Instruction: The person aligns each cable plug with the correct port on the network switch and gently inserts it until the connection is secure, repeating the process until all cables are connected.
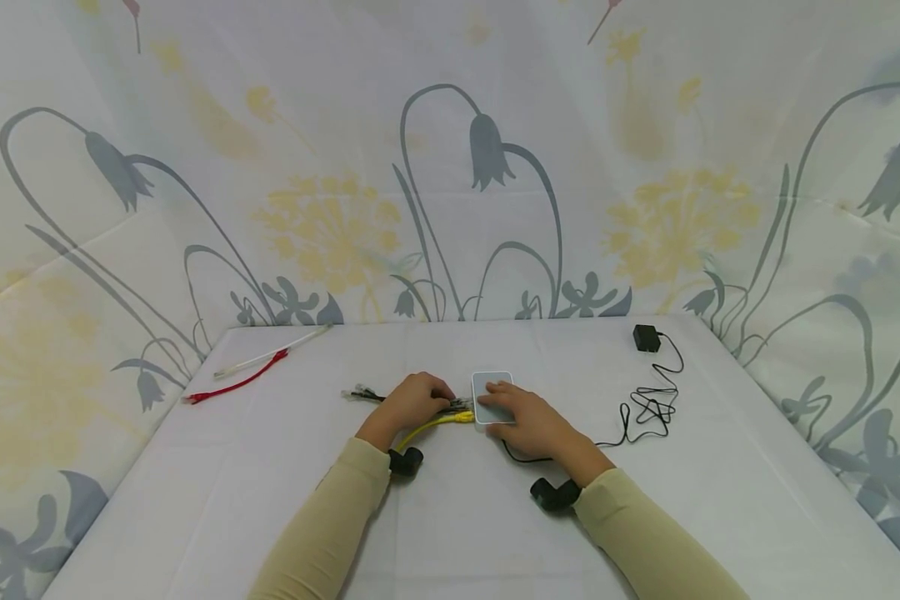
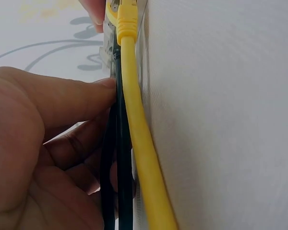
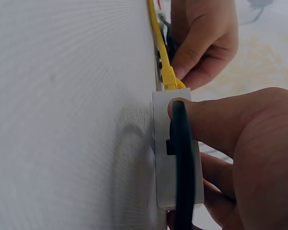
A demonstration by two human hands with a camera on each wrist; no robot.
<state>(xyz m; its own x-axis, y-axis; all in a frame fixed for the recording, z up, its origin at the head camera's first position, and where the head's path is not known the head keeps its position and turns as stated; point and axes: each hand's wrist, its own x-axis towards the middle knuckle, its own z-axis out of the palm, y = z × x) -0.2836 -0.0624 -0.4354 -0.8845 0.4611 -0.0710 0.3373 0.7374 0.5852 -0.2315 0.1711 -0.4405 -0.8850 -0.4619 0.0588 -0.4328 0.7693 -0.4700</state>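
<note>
My right hand [image 1: 534, 423] grips a small white box [image 1: 497, 414], apparently a network switch, flat on the table. In the right wrist view its thumb lies on the box's side by a black cord [image 3: 182, 167]. A yellow network cable [image 1: 426, 426] has its plug at the box's left side. My left hand [image 1: 411, 402] pinches a black network cable [image 2: 124, 139] close to its clear plug, beside the yellow cable. Another black strand runs alongside, past the fingers. Whether the black cable's plug sits in the box cannot be told.
On the right, a black power adapter [image 1: 647, 338] lies with its tangled cord [image 1: 651, 408] leading toward the box. A red network cable [image 1: 243, 383] and a white cable [image 1: 270, 354] lie at the back left. Clear plugs [image 1: 356, 392] stick out left of the left hand.
</note>
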